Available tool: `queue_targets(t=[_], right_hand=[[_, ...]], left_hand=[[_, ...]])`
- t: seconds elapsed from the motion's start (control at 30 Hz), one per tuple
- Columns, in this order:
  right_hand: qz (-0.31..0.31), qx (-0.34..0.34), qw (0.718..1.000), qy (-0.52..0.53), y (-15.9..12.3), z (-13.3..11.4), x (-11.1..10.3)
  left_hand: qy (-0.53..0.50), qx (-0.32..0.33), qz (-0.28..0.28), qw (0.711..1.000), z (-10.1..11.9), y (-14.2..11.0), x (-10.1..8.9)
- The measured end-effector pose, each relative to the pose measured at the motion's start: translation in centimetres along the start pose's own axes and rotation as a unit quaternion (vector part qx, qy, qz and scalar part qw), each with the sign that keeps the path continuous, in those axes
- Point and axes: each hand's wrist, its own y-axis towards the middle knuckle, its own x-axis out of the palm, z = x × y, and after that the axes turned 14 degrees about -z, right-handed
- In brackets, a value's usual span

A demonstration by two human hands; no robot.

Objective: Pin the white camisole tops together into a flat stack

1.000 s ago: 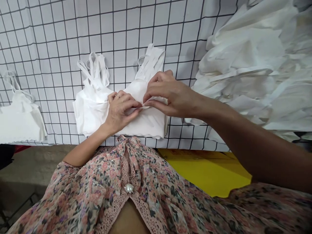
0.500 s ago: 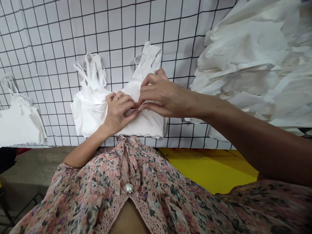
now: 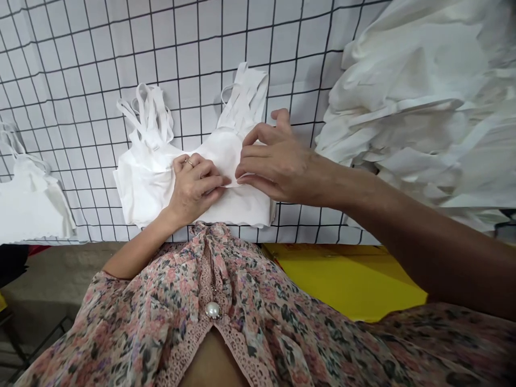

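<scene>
White strappy bra tops (image 3: pixel 229 150) lie stacked flat in front of me, straps pointing away. My left hand (image 3: pixel 197 185), with a ring on one finger, rests on the top one and pinches its fabric near the middle between thumb and fingertips. Just to the right, my right hand (image 3: pixel 276 161) hovers low over the same garment, thumb and forefinger pressed together. A thin pale line runs between the two pinches; I cannot tell whether it is a thread or a fabric edge.
A large heap of white garments (image 3: pixel 407 113) fills the right side of the grid-patterned table (image 3: pixel 193 59). More white tops (image 3: pixel 32 199) lie at the far left. Below the table's front edge on the right is a yellow surface (image 3: pixel 342 279).
My right hand has shifted slightly right and toward me, opening a small gap from the left fingertips. The left hand stays on the fabric, nearly still.
</scene>
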Motion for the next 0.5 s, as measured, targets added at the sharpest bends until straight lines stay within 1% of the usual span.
queue_targets(t=[0.1,0.17,0.23,0.3,0.33,0.4,0.5], right_hand=[[0.021,0.001,1.0,-0.017,-0.1,-0.6,0.3],[0.052,0.011,0.998,-0.041,-0.1,-1.2,0.8],[0.107,0.017,0.991,-0.078,-0.3,-1.7,1.6],[0.176,0.011,0.977,-0.118,-0.5,-2.4,2.6],[0.199,0.011,0.971,-0.129,-0.7,-2.7,3.1],[0.207,0.026,0.97,-0.121,-1.0,-3.4,3.9],[0.176,0.071,0.98,-0.06,-1.4,-4.2,5.1]], left_hand=[[0.0,0.026,0.012,1.0,0.1,0.1,-0.3],[-0.011,0.049,0.032,0.998,0.2,0.2,-0.5],[-0.023,0.069,0.056,0.996,0.3,0.3,-0.5],[-0.026,0.088,0.079,0.993,0.3,0.4,-0.4],[-0.024,0.097,0.088,0.991,0.4,0.5,-0.2],[-0.017,0.114,0.105,0.988,0.4,0.5,0.0],[-0.01,0.128,0.117,0.985,0.5,0.6,0.4]])
